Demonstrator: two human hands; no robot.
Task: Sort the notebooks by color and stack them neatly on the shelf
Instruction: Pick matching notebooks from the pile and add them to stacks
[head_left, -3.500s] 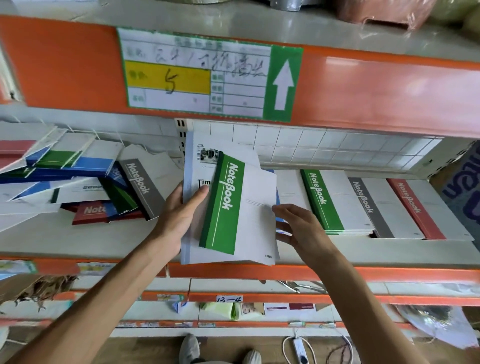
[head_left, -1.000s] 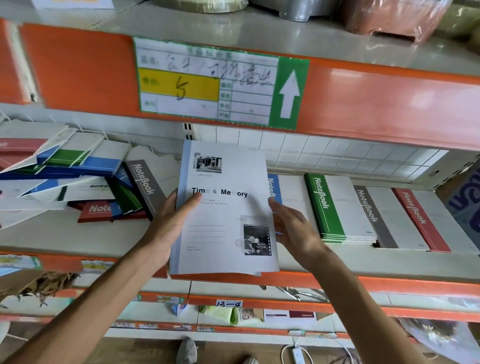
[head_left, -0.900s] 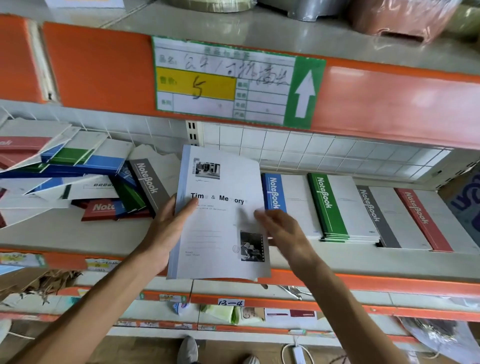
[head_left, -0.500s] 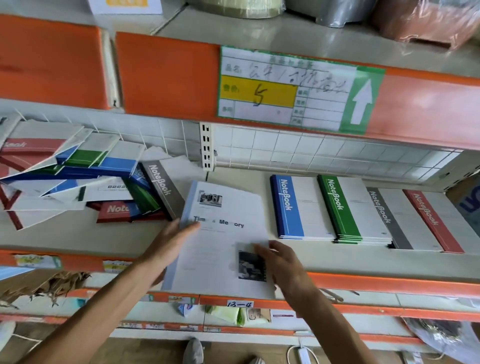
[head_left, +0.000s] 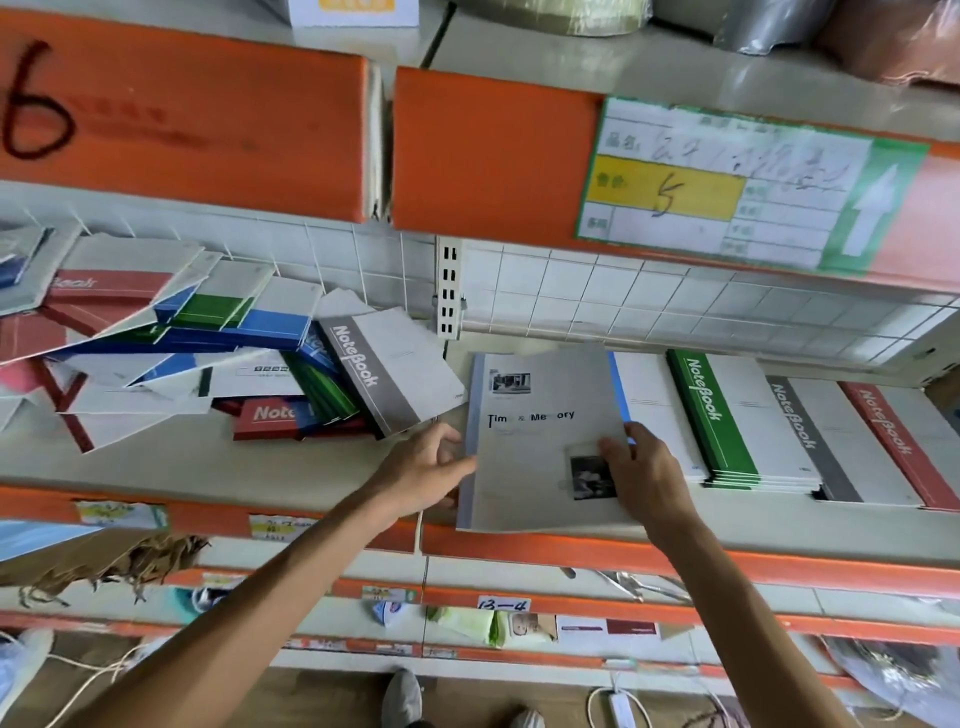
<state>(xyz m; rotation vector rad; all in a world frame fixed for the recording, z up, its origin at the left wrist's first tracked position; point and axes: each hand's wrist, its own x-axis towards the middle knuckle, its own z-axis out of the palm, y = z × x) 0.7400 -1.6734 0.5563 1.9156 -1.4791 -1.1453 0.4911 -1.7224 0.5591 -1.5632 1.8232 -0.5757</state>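
I have the pale-spined "Time & Memory" notebook (head_left: 540, 441) lying almost flat on the shelf (head_left: 208, 467), its near edge just over the orange front lip. My right hand (head_left: 641, 473) rests on its cover near the right edge, fingers spread and fairly straight, pressing it down rather than clamping it. My left hand (head_left: 426, 470) sits at its left edge by the spine, fingers loosely extended against that edge; I cannot tell whether the thumb is tucked under. I judge both hands are squaring it into its own place, since its colour matches none of the sorted stacks.

Immediately beyond my right hand, partly under the notebook's right edge, lies the blue notebook (head_left: 649, 410). Further right from that hand come the green stack (head_left: 727, 421), then the gray notebook (head_left: 810, 436), then the red notebook (head_left: 893, 431), laid side by side with spines parallel, one colour per pile.

Up and to the left of my left hand is the unsorted heap (head_left: 171, 353), red, blue, green and gray covers tumbled at angles, a gray one (head_left: 384, 379) leaning nearest that hand. Much sorting remains, I judge.
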